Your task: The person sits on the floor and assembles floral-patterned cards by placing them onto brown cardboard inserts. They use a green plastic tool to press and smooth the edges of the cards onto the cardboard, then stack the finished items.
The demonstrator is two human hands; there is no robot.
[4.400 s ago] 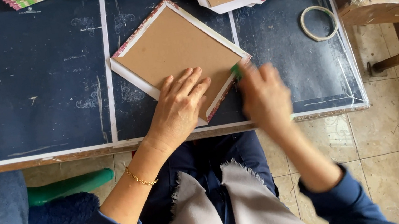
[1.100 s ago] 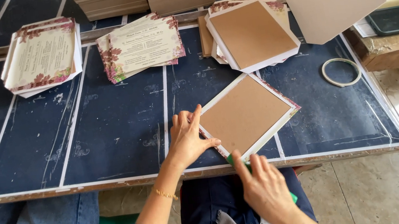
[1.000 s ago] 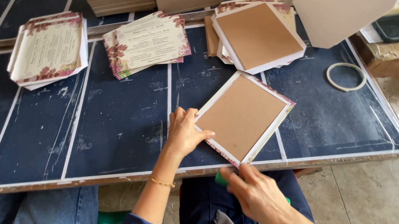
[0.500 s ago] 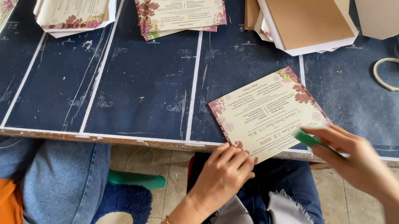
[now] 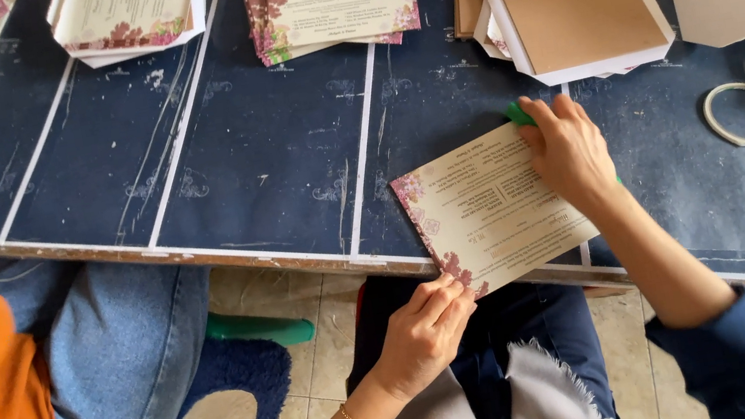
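A floral-bordered printed card [image 5: 493, 215] lies face up at the near edge of the dark blue desk [image 5: 265, 157], one corner overhanging. The left hand [image 5: 427, 330] pinches that corner. The right hand [image 5: 570, 148] presses flat on the card's far side, fingers curled around a small green tool [image 5: 518, 114]. Beige floor tiles [image 5: 315, 348] show below.
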